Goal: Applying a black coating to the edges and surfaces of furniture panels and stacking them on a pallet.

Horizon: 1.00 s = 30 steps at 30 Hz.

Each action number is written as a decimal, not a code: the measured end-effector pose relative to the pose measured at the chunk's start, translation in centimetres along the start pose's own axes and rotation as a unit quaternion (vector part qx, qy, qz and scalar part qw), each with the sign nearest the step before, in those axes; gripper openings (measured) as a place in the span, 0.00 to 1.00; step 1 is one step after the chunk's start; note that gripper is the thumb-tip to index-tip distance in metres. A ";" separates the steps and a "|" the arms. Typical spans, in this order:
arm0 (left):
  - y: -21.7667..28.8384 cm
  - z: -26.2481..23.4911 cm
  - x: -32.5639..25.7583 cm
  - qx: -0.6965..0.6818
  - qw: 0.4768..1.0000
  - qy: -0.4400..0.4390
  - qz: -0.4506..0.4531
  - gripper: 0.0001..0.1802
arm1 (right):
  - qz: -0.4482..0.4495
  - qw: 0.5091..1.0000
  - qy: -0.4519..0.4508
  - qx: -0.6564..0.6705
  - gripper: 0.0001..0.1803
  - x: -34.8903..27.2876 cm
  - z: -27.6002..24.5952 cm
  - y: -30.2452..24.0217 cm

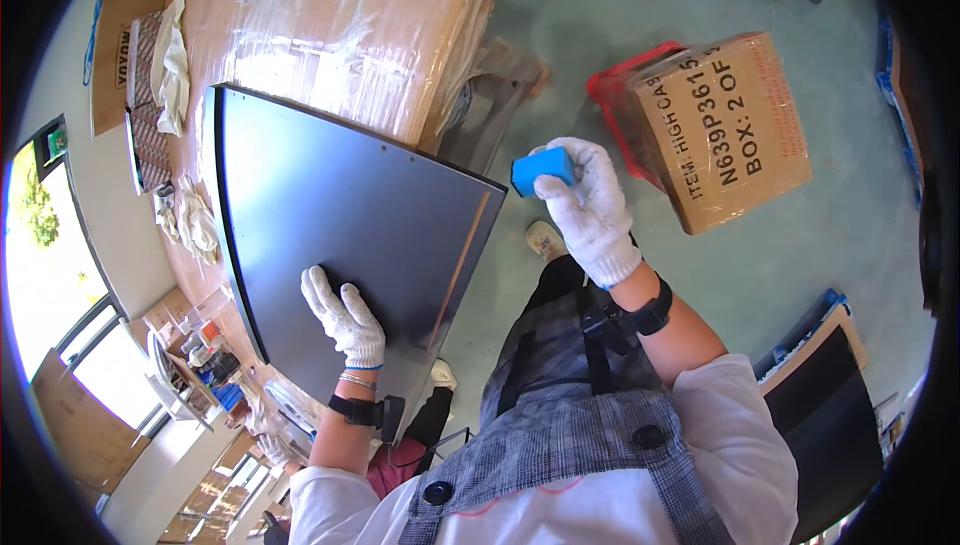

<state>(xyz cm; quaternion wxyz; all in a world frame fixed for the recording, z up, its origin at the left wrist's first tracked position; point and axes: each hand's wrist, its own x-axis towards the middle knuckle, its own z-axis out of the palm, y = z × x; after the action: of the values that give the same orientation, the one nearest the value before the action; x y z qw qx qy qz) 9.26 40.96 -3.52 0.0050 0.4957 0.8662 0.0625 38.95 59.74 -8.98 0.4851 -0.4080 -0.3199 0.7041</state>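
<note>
Dark grey panel [350, 215], flat and rectangular, lying across a plastic-wrapped cardboard stack [340, 25] at centre left, its near right corner overhanging the green floor [560, 75]. Left hand [345, 315], in a white knit glove, rests palm-down with fingers spread on the panel's near edge, gripping nothing. Right hand [592, 207], also gloved, is raised off the panel's right edge, fingers closed around a blue block [543, 170], apparently a sponge or sanding pad. Judged step: panel steadied, block poised between passes over the surface. A next pass would call for lowering the block flat onto the panel while the left hand braces it. Far right: printed carton [725, 130] on a red crate [625, 105].
</note>
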 end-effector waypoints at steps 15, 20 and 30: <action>0.8 -0.5 0.0 -0.008 1.000 -0.002 -0.015 0.31 | -0.025 0.982 -0.175 -0.073 0.24 3.1 -2.0 -4.5; 0.8 -0.6 0.2 -0.016 1.000 0.007 -0.004 0.30 | -0.176 0.852 -0.354 -0.344 0.22 6.4 -0.9 -7.5; 0.7 -0.8 0.3 -0.026 0.999 0.012 -0.019 0.30 | -0.265 0.745 -0.419 -0.447 0.22 8.9 3.1 -8.0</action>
<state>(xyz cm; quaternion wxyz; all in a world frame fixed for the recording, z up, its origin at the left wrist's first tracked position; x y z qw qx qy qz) 9.65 41.44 -2.63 0.0084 0.4782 0.8735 0.0909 37.89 70.56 -3.12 0.2314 -0.1410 -0.8644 0.4236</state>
